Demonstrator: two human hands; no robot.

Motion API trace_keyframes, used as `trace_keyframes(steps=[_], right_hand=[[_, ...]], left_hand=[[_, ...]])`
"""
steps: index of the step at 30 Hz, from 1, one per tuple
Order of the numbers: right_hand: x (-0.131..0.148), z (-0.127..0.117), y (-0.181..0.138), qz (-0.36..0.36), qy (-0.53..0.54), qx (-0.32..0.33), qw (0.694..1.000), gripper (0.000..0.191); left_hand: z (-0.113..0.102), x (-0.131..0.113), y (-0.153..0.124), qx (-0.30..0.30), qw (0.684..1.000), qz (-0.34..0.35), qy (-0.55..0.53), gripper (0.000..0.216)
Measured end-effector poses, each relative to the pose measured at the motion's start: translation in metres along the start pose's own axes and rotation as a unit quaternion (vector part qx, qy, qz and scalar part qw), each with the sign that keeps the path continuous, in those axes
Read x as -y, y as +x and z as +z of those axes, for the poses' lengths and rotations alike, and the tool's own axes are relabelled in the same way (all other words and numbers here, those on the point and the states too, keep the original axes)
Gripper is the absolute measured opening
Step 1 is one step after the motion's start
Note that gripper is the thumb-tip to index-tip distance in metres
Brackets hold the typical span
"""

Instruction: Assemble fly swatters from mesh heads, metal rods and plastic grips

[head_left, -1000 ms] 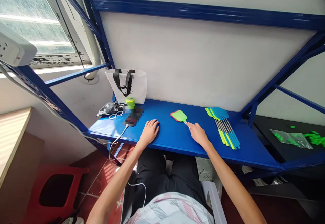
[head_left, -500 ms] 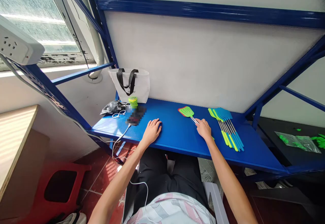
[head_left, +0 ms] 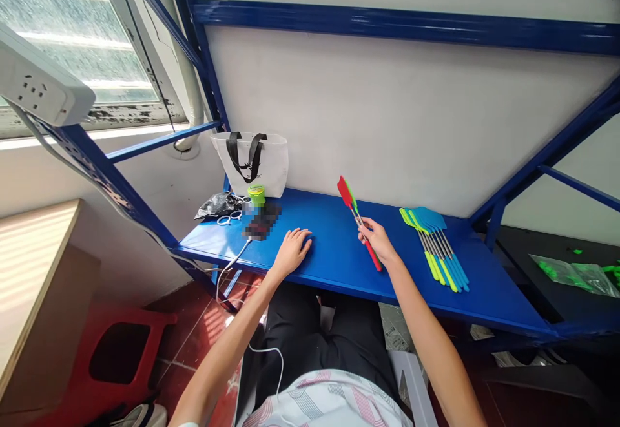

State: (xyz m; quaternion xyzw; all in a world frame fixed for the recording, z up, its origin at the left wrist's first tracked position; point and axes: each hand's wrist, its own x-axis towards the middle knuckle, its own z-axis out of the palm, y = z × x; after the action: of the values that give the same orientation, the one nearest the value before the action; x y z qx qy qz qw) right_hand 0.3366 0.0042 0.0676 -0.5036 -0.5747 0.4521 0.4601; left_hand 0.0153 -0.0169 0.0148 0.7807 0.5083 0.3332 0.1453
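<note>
My right hand (head_left: 376, 241) is closed round the thin shaft of two fly swatters (head_left: 349, 199), one red and one green, held together and tilted up off the blue shelf (head_left: 334, 252); a red handle sticks out below my fingers. My left hand (head_left: 293, 250) rests flat on the shelf with its fingers spread, holding nothing. To the right of my right hand lies a bunch of several green and blue fly swatters (head_left: 433, 239) side by side.
At the shelf's left end stand a white tote bag (head_left: 254, 162), a green roll (head_left: 256, 194), scissors (head_left: 229, 219), a black plastic bag (head_left: 216, 205) and a blurred dark item with a white cable. A power strip (head_left: 41, 88) hangs at upper left. A red stool (head_left: 119, 356) stands on the floor.
My right hand has closed on the red and green swatters and lifted them off the shelf, turning their heads on edge. My left hand has stayed in place.
</note>
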Motion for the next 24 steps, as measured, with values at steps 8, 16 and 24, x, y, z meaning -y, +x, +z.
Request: trace_keyframes(steps=[8, 16, 24], right_hand=[[0.044, 0.093, -0.016, -0.042, 0.413, 0.006, 0.910, 0.033], [0.055, 0.094, -0.013, -0.013, 0.411, -0.009, 0.912, 0.040], [0.047, 0.082, 0.012, 0.038, 0.392, -0.078, 0.916, 0.050]], left_hand=[[0.005, -0.080, -0.015, 0.163, 0.920, -0.053, -0.353, 0.057], [0.014, -0.099, -0.028, 0.213, 0.867, -0.126, -0.432, 0.072], [0.009, -0.120, -0.017, 0.194, 0.901, -0.122, -0.368, 0.058]])
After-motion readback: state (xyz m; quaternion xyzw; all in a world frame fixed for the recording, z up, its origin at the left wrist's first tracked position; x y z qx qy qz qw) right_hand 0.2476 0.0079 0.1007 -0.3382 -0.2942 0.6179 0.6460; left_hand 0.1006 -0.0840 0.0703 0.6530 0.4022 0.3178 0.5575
